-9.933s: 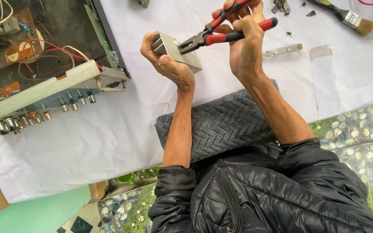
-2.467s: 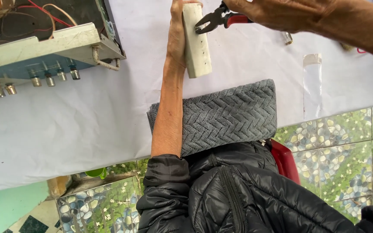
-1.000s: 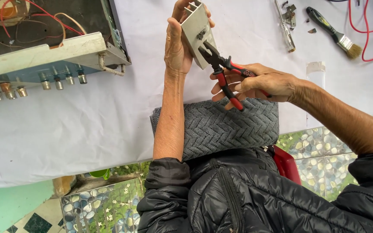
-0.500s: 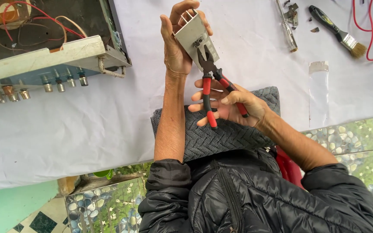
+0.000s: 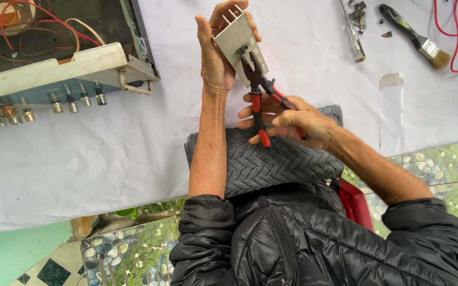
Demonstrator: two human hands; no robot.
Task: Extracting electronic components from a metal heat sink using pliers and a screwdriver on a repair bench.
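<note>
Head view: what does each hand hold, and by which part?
Left hand grips the grey metal block by its sides. Right hand holds the pliers by their red handles.

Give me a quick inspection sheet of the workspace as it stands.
Surface: white sheet over the table.
Job's things: grey metal block; red-handled pliers, nose on the block.
Clutter: paintbrush, small metal strip, clear plastic sleeve, grey woven cloth.
Grippers: left hand holds the block; right hand grips the pliers.
Cables: red wire top right; loose wires inside the open amplifier chassis.
Surroundings: patterned tile floor.
</note>
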